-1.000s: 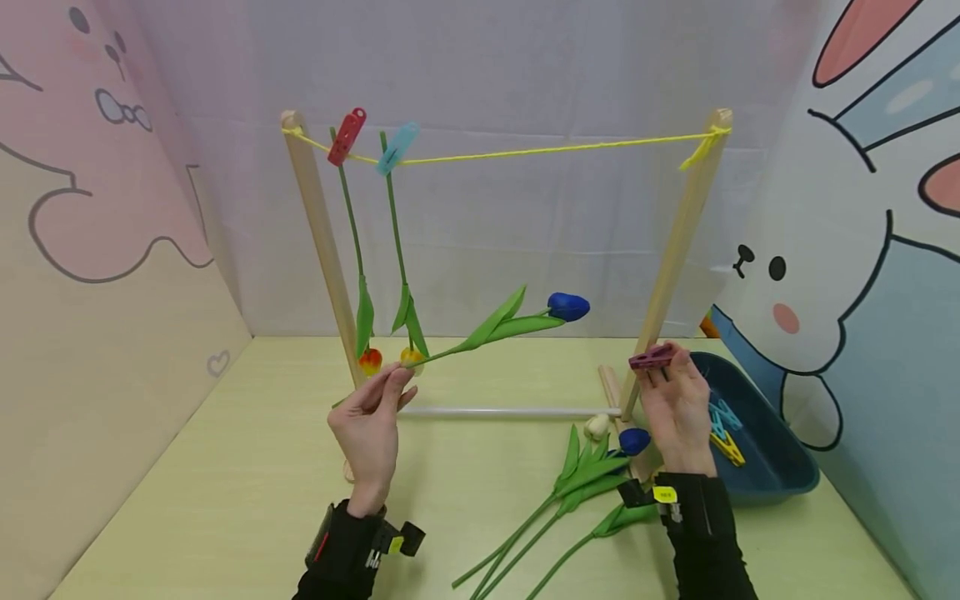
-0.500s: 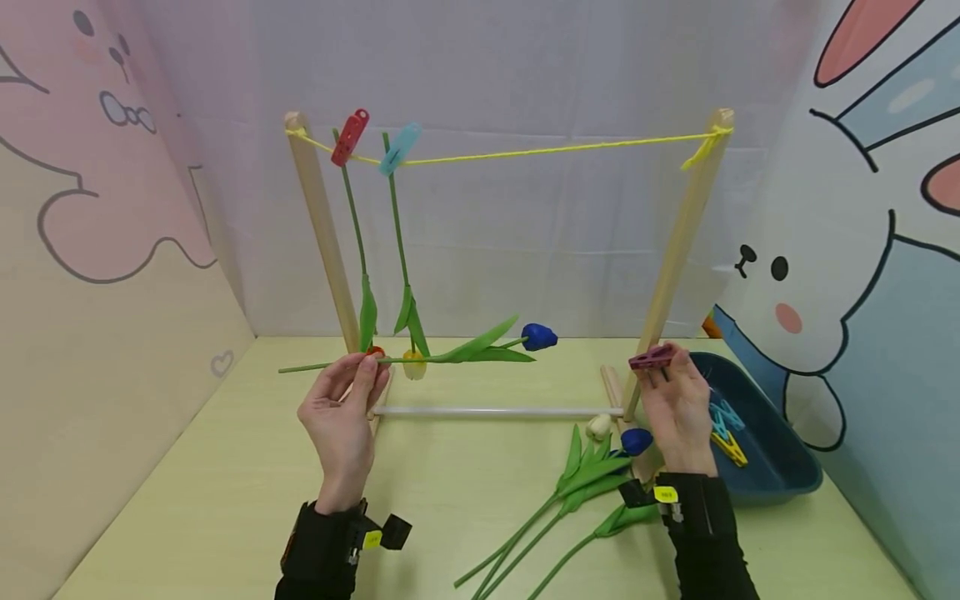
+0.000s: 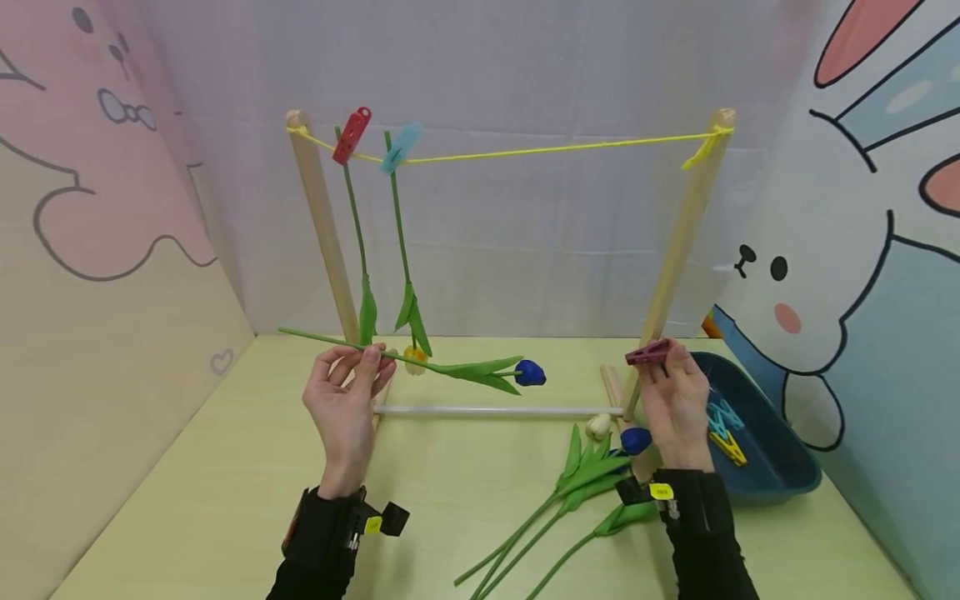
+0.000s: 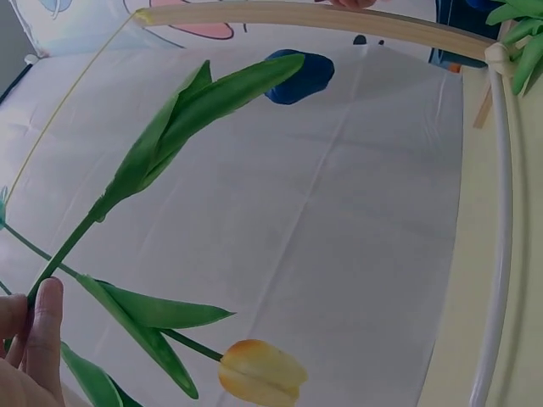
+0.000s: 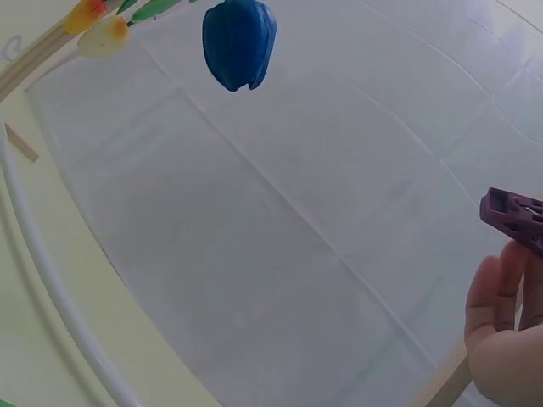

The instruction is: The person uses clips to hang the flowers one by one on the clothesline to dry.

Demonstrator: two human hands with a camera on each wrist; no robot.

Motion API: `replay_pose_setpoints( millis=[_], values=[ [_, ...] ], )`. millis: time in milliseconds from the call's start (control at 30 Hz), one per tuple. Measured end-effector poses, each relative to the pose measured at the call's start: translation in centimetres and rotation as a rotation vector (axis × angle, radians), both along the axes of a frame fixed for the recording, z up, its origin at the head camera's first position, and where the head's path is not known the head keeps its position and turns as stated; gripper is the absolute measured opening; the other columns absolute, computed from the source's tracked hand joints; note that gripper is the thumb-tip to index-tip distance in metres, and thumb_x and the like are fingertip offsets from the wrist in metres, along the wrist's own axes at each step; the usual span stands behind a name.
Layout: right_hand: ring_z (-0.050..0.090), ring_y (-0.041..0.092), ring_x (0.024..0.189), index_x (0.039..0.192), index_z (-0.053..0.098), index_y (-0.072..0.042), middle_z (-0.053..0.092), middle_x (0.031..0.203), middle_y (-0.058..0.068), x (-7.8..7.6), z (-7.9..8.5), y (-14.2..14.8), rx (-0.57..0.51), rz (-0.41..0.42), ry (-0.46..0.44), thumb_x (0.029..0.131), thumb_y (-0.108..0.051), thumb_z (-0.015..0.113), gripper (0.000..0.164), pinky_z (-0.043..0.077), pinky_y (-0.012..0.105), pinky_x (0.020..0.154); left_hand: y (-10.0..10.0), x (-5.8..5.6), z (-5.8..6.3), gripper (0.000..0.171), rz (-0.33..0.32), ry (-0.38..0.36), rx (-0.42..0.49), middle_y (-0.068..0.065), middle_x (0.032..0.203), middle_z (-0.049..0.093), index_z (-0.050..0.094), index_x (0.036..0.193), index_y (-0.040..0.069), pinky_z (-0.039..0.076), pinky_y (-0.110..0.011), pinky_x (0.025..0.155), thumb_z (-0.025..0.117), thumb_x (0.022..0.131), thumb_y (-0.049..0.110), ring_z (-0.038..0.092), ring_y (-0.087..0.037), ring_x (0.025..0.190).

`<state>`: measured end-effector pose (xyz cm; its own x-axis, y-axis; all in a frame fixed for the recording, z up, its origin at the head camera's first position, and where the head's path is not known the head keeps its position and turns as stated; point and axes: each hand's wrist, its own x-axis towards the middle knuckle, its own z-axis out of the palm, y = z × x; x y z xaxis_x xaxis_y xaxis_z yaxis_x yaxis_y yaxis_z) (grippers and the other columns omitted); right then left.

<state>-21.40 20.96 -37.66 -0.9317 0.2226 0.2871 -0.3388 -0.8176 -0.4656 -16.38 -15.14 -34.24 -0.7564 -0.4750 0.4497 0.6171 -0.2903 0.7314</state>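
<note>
My left hand (image 3: 343, 400) pinches the green stem of a blue tulip (image 3: 531, 372), which lies nearly level with its bloom to the right and a little low. In the left wrist view the thumb and fingers grip that stem (image 4: 72, 237). My right hand (image 3: 675, 400) holds a purple clothespin (image 3: 648, 352) between thumb and fingers, beside the right post. A red clothespin (image 3: 352, 135) and a light blue clothespin (image 3: 401, 147) fix two upside-down tulips on the yellow string (image 3: 555, 150). One has a yellow bloom (image 4: 263, 373); my left hand hides the other bloom in the head view.
Wooden posts (image 3: 686, 225) carry the string, with a white rod (image 3: 495, 412) low between them. Several tulips (image 3: 570, 492) lie on the table (image 3: 225, 500) in front. At the right, a dark blue basin (image 3: 780, 467) contains blue and yellow clothespins (image 3: 726, 446).
My left hand has moved left with the blue tulip. Its bloom has swung down from pointing up to the right to slightly downward. The right hand has barely moved, still holding the purple clothespin.
</note>
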Motion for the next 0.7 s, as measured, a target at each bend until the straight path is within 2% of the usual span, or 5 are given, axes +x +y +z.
replay_pose_setpoints(
  millis=[200,400,567,700],
  values=[
    [0.052,0.021,0.105,0.105,0.063,0.0,0.054,0.116,0.009,-0.5,1.3,-0.4,-0.061,-0.004,-0.054,0.096,-0.013,0.061,0.017,0.051,0.026,0.095,0.3,-1.1,1.5,0.014,-0.032,-0.003,-0.023,-0.006,0.092,0.078,0.058,0.097,0.003,0.062,-0.032,0.077,0.07,0.091,-0.001,0.076,-0.015,0.076],
    [0.053,0.022,0.104,0.112,0.061,0.002,0.054,0.112,0.01,-0.2,2.8,-1.6,-0.034,-0.081,-0.084,0.094,-0.017,0.064,0.027,0.053,0.024,0.096,0.8,-1.6,3.1,0.013,-0.06,0.018,-0.119,-0.004,0.095,0.079,0.06,0.101,0.005,0.062,-0.031,0.079,0.068,0.093,0.0,0.076,-0.012,0.081],
    [0.056,0.022,0.095,0.109,0.06,0.002,0.056,0.106,0.011,0.0,3.8,-2.7,-0.01,-0.132,-0.063,0.094,-0.018,0.064,0.025,0.055,0.025,0.093,1.3,-1.9,4.5,0.013,-0.077,0.047,-0.194,-0.003,0.096,0.079,0.062,0.103,0.004,0.063,-0.03,0.076,0.069,0.093,0.0,0.076,-0.011,0.079],
    [0.055,0.021,0.093,0.107,0.059,0.001,0.055,0.104,0.01,-0.1,4.6,-3.3,-0.009,-0.148,-0.027,0.094,-0.018,0.064,0.024,0.054,0.024,0.093,1.5,-2.1,5.4,0.018,-0.077,0.059,-0.275,0.004,0.096,0.079,0.063,0.11,-0.004,0.063,-0.028,0.073,0.068,0.093,-0.001,0.076,-0.009,0.078]
  ],
)
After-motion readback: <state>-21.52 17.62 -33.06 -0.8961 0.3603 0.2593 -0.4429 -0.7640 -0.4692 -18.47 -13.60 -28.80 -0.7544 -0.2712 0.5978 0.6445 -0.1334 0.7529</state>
